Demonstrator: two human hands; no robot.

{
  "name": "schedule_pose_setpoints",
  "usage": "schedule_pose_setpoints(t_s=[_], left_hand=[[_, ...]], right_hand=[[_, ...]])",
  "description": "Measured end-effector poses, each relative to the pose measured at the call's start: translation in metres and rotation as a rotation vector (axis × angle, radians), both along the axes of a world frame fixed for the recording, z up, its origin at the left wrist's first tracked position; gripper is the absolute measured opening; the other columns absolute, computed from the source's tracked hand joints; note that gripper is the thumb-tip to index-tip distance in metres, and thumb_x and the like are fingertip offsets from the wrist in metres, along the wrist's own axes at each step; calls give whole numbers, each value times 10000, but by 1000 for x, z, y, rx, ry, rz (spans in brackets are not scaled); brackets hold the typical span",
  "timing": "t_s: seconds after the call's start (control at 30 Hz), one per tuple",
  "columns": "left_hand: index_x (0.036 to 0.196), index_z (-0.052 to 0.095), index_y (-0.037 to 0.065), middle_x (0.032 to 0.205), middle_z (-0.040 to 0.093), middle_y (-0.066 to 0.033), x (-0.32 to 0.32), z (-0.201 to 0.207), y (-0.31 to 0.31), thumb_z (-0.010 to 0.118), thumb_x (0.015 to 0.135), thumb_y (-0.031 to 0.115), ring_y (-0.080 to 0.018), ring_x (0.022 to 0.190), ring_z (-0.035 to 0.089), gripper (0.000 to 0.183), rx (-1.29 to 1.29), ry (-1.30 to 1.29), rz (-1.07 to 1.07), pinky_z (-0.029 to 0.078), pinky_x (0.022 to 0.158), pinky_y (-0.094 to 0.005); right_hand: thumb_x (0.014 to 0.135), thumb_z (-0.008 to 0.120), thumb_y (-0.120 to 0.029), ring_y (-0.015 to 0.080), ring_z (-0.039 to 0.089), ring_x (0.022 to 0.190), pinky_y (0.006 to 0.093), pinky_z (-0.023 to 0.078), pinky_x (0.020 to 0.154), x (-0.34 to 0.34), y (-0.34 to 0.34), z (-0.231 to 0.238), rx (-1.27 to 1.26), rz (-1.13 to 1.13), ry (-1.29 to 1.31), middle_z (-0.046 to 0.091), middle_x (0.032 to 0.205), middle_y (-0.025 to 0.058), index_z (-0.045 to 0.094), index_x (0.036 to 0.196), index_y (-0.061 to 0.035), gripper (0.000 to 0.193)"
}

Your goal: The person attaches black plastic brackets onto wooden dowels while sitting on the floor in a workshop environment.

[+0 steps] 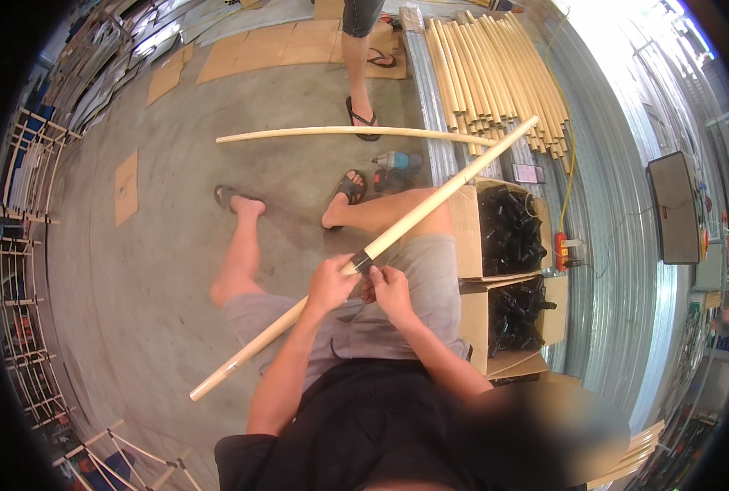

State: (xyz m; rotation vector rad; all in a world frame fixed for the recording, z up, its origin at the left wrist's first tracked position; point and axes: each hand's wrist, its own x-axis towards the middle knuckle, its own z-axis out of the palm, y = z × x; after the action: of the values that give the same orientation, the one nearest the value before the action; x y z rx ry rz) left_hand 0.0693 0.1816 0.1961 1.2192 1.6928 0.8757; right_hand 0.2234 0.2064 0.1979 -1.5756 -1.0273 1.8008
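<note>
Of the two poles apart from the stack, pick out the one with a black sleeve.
The held pole, slanting through the left hand: a black sleeve sits on it. The other pole, farther off, shows none.

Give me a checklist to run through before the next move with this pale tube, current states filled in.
1. Pale tube gripped: ok, the left hand is closed around it.
2. Black fitting on the tube: ok, just beyond the left hand.
3. Fitting fully secured: cannot tell from this view.
4. Right hand free: cannot tell; it is close to the fitting, but its fingertips are unclear.
5. Loose tube clear of the other person's sandal: cannot tell; they overlap in view.
6. Blue-and-black power tool in hand: not ok, it lies beyond the knees.
</note>
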Motion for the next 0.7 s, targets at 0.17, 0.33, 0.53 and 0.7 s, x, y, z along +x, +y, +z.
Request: schedule_pose_setpoints(t_s=[0.17,0.33,0.53,0.7], left_hand=[[1151,692,54,914,716,-179,-4,2,4,731,770,153,-289,812,699,396,-100,-52,7,522,722,-363],[1140,694,2,805,706,-67,-9,-5,3,755,796,117,-155,682,639,367,-63,-210,-20,501,640,-309],[1166,691,-13,783,663,10,-15,8,9,771,832,110,-45,614,554,364,-197,-352,-39,455,552,-227],[1136,706,-5,777,658,16,-19,15,12,776,851,169,-46,606,553,341,-240,-415,-58,448,545,-219]], right_hand=[[998,540,-159,362,649,618,455,503,589,4,-2,-6,378,203,-241,634,680,224,590,856,69,273],[1012,533,-198,323,658,576,427,496,544,6,0,-14,593,334,-406,622,637,208,545,822,54,316],[985,546,-171,489,620,725,559,482,654,5,4,16,617,483,-583,639,782,296,521,891,20,214],[958,559,-136,439,639,796,530,496,665,6,5,20,744,485,-570,633,869,248,482,980,2,159]])
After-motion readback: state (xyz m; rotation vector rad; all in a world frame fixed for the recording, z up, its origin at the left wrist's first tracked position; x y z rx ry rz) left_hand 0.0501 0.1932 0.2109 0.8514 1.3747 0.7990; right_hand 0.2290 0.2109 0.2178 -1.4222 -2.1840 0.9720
